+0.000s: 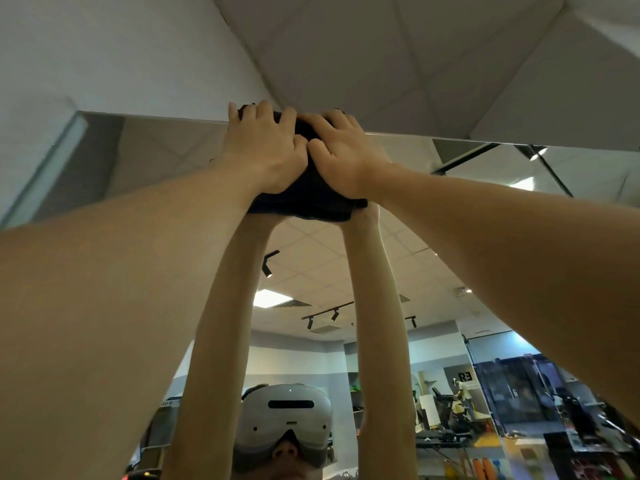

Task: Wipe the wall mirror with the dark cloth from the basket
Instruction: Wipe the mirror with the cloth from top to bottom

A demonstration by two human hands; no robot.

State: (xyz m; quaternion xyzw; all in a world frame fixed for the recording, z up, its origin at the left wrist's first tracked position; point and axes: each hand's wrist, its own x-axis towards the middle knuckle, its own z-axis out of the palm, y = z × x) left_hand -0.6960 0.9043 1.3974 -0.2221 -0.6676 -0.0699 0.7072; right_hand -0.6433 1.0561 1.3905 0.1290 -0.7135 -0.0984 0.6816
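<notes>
My fingers [258,114] on both hands lie spread, flat on the dark cloth [308,202], pressing it to the wall mirror [156,150] at its top edge. It looks soft, light, probably bunching; I'd keep my left hand [266,150] and right hand [343,157] palm-down on its middle.

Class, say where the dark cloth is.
Head view: the dark cloth is pressed under the left hand and right hand at the mirror's top edge.

Office-like lab: tiled ceiling [381,46], track spotlights [334,315]
</notes>
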